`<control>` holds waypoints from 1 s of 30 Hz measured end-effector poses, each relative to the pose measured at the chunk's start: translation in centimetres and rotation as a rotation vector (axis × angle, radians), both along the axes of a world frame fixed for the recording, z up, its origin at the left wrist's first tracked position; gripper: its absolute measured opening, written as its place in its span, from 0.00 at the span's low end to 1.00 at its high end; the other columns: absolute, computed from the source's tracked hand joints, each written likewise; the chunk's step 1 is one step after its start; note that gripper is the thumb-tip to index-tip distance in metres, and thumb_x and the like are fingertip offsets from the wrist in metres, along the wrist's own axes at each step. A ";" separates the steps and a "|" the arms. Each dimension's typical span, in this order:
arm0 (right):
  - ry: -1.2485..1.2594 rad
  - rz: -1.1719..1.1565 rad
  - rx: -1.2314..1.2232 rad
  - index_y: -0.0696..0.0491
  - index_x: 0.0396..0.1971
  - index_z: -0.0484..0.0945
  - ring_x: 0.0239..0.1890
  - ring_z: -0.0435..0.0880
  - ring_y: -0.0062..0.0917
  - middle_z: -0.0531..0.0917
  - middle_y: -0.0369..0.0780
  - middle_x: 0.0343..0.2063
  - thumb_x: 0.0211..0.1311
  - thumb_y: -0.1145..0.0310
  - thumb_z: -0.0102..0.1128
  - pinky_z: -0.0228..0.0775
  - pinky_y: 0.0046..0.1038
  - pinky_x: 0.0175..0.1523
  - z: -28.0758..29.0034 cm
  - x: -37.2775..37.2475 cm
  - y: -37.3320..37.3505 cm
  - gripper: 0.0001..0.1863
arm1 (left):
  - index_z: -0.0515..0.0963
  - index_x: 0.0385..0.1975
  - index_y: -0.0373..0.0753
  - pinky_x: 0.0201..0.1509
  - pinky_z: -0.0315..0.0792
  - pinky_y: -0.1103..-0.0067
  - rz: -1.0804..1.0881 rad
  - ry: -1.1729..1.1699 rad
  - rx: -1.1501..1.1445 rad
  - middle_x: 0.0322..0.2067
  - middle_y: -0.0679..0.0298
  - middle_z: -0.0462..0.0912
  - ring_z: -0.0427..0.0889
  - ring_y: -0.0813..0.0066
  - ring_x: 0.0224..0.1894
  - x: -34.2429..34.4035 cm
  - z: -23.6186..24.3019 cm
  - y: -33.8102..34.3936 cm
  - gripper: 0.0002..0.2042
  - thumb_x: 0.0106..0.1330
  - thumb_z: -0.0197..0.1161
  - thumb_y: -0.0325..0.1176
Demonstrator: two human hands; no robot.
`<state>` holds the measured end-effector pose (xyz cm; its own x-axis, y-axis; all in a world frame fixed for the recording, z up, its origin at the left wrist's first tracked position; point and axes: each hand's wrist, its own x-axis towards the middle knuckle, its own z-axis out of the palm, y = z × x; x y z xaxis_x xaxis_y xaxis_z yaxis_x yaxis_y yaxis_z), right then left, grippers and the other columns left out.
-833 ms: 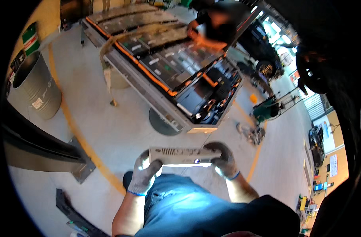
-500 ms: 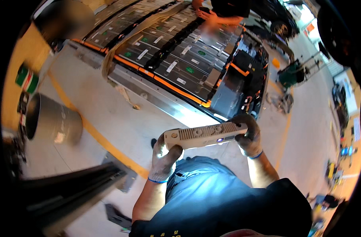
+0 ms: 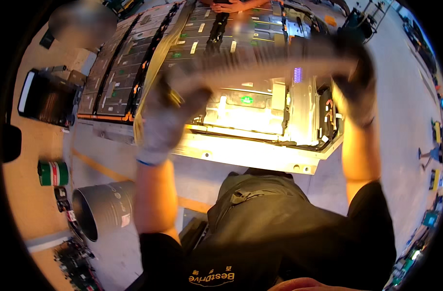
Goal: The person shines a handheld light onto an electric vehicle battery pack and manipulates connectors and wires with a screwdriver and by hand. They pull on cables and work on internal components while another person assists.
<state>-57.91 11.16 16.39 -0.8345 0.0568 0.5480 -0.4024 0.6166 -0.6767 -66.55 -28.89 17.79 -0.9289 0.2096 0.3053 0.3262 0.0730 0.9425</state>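
Between my gloved hands I hold a long, pale work light (image 3: 272,65) with a ribbed top and a small purple-lit display, blurred by motion. My left hand (image 3: 164,116) is closed on its left end, and my right hand (image 3: 359,89) grips the right end. Below it lies a large open battery pack (image 3: 243,157), its grey modules brightly lit near the front edge. Orange bars and black cables run across the pack. At the pack's far side rest another person's bare hands (image 3: 231,7).
A tan strap (image 3: 158,82) lies across the battery pack. To the left are a grey metal drum (image 3: 110,211), a green can (image 3: 53,173) and a dark box-like thing with a pale edge (image 3: 47,99). Equipment (image 3: 359,24) stands on the floor at the far right.
Both hands have raised the work light forward, from in front of my body to over the battery pack. Its light now falls on the pack's front modules and edge.
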 end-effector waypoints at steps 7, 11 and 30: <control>0.006 0.078 -0.014 0.59 0.69 0.82 0.65 0.89 0.39 0.90 0.47 0.62 0.60 0.70 0.75 0.80 0.42 0.72 12.5 -12.1 -2.7 0.34 | 0.86 0.65 0.42 0.56 0.84 0.71 0.205 0.648 -0.333 0.51 0.65 0.92 0.91 0.71 0.49 -14.4 21.8 -4.5 0.22 0.75 0.82 0.39; -0.039 0.008 0.036 0.59 0.69 0.83 0.65 0.89 0.39 0.90 0.46 0.62 0.62 0.69 0.75 0.80 0.42 0.72 15.4 -14.8 -3.1 0.33 | 0.86 0.66 0.42 0.56 0.84 0.71 0.202 0.648 -0.232 0.51 0.65 0.92 0.90 0.71 0.49 -18.8 20.2 -3.5 0.23 0.75 0.81 0.41; -0.111 -0.044 -0.034 0.58 0.71 0.83 0.68 0.89 0.39 0.90 0.46 0.64 0.68 0.66 0.74 0.80 0.43 0.74 18.4 -21.9 -12.3 0.32 | 0.84 0.68 0.41 0.54 0.83 0.71 0.145 0.694 -0.164 0.52 0.63 0.89 0.88 0.71 0.49 -25.5 25.1 -10.6 0.30 0.73 0.79 0.51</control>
<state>-79.79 -1.13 34.80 -0.8864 0.1117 0.4492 -0.2965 0.6083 -0.7363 -92.10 -39.46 42.92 -0.5543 0.1924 0.8098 0.8214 0.2832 0.4950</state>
